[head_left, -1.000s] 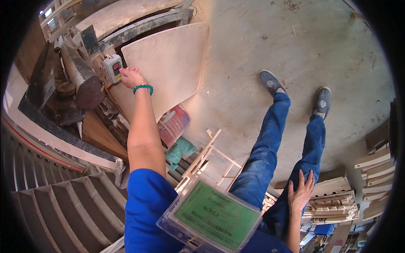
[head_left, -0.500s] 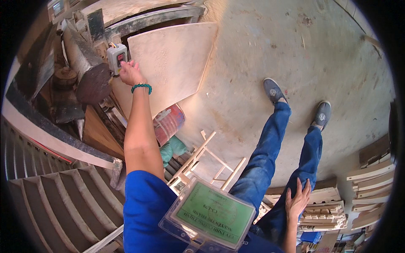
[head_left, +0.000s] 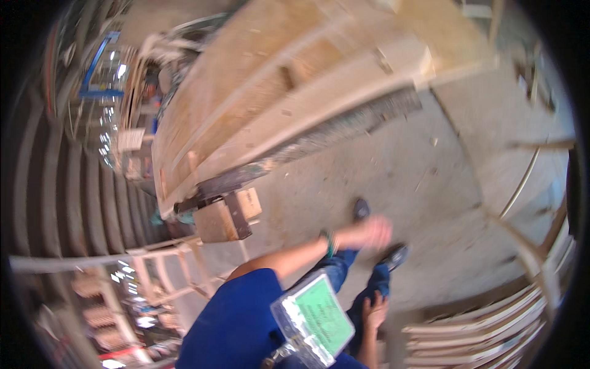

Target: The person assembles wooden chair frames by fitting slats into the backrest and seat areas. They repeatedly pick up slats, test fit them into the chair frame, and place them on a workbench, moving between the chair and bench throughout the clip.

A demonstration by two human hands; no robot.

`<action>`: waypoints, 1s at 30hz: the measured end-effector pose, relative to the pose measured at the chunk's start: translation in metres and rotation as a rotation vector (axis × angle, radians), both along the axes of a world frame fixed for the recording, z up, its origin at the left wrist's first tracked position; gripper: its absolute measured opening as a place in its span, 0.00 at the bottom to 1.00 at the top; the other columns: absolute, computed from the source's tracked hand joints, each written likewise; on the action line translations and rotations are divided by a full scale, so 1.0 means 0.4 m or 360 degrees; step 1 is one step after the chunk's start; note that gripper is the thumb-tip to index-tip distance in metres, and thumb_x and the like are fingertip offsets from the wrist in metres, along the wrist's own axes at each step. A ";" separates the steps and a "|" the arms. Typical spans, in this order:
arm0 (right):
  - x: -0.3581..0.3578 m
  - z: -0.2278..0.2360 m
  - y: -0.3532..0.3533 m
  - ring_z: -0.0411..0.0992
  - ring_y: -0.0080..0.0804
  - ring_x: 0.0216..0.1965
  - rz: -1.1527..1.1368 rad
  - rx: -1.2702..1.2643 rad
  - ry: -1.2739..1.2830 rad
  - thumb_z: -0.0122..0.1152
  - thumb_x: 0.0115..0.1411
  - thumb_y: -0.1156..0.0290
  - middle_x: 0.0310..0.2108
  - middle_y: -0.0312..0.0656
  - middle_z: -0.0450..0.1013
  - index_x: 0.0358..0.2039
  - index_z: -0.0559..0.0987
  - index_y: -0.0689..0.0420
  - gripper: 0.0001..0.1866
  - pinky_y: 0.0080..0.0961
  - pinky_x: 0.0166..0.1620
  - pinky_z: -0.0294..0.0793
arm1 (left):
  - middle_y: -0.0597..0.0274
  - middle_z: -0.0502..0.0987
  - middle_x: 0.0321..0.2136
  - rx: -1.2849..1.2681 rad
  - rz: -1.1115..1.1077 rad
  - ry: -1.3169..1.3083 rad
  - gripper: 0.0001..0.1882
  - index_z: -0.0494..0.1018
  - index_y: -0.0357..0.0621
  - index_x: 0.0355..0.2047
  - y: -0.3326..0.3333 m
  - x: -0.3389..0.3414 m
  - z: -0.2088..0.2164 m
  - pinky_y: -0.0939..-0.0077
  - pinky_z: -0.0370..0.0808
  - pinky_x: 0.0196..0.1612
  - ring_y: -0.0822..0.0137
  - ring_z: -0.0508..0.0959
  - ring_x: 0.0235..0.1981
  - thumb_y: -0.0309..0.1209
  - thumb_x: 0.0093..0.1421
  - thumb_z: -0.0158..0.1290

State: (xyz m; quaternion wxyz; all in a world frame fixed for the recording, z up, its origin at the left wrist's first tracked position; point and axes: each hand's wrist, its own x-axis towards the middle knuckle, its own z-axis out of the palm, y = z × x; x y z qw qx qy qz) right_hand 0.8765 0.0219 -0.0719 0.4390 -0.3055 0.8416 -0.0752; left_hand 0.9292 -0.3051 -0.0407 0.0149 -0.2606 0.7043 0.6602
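My left hand (head_left: 372,232) is smeared by motion, with the arm stretched out over the floor in front of my legs. Whether its fingers are apart or closed cannot be made out; nothing shows in it. A green bead bracelet (head_left: 330,244) circles that wrist. Lower down, my right hand (head_left: 375,310) lies on the leg of my jeans (head_left: 379,280), fingers spread and holding nothing. A clear badge holder with a green card (head_left: 319,317) hangs from my chest.
A large wooden worktable (head_left: 258,117) with a dark edge beam (head_left: 319,138) spans the upper part. Wooden blocks (head_left: 216,221) stick out at its near left corner. Pale wooden frames (head_left: 178,270) stand at lower left. Curved wooden pieces (head_left: 473,332) are stacked at lower right.
My left hand has left the switch on the small grey box and swung right, over the floor. The view has turned, bringing the large worktable in. My right hand remains on my leg.
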 end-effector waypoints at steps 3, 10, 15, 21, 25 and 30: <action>-0.043 -0.026 0.058 0.67 0.54 0.52 0.0388 -0.0020 -0.0157 0.58 0.54 0.56 0.54 0.58 0.64 0.52 0.72 0.41 0.24 0.44 0.52 0.69 | 0.62 0.75 0.41 0.1160 -0.0371 -0.0150 0.16 0.70 0.37 0.47 0.266 0.087 0.328 0.76 0.69 0.49 0.73 0.73 0.43 0.35 0.64 0.49; -0.231 0.256 -0.252 0.77 0.43 0.30 0.0489 -0.0520 -0.0288 0.58 0.55 0.60 0.26 0.52 0.76 0.35 0.81 0.55 0.13 0.32 0.33 0.74 | 0.59 0.77 0.39 0.0827 0.0698 0.0167 0.16 0.71 0.39 0.49 0.213 0.509 0.755 0.77 0.70 0.47 0.71 0.75 0.43 0.35 0.65 0.47; -0.122 0.712 -0.856 0.72 0.22 0.31 0.0815 -0.1355 -0.0209 0.57 0.58 0.75 0.27 0.41 0.76 0.34 0.79 0.60 0.05 0.22 0.37 0.71 | 0.64 0.78 0.31 0.0217 0.2352 0.0193 0.10 0.75 0.43 0.39 0.061 0.830 0.870 0.81 0.72 0.40 0.73 0.76 0.33 0.35 0.63 0.49; 0.277 0.779 -1.326 0.72 0.39 0.42 0.1280 -0.1910 -0.0094 0.62 0.54 0.69 0.40 0.41 0.74 0.39 0.80 0.51 0.11 0.30 0.43 0.72 | 0.65 0.78 0.30 -0.0885 0.2221 -0.0156 0.11 0.75 0.42 0.38 -0.325 1.107 0.732 0.80 0.72 0.39 0.71 0.77 0.34 0.36 0.60 0.53; 0.442 0.670 -1.437 0.66 0.40 0.52 0.1716 -0.1865 0.0272 0.66 0.50 0.64 0.49 0.40 0.69 0.48 0.77 0.43 0.22 0.39 0.52 0.67 | 0.61 0.77 0.37 -0.1477 0.1637 -0.0583 0.11 0.77 0.51 0.38 -0.478 1.179 0.644 0.70 0.71 0.46 0.62 0.75 0.41 0.33 0.54 0.57; 0.528 0.614 -1.474 0.64 0.44 0.51 0.1626 -0.1833 0.0196 0.67 0.48 0.64 0.46 0.42 0.69 0.48 0.77 0.41 0.23 0.40 0.54 0.63 | 0.63 0.73 0.42 -0.1645 0.1475 -0.0622 0.10 0.78 0.54 0.36 -0.556 1.177 0.579 0.66 0.69 0.49 0.59 0.71 0.46 0.33 0.51 0.59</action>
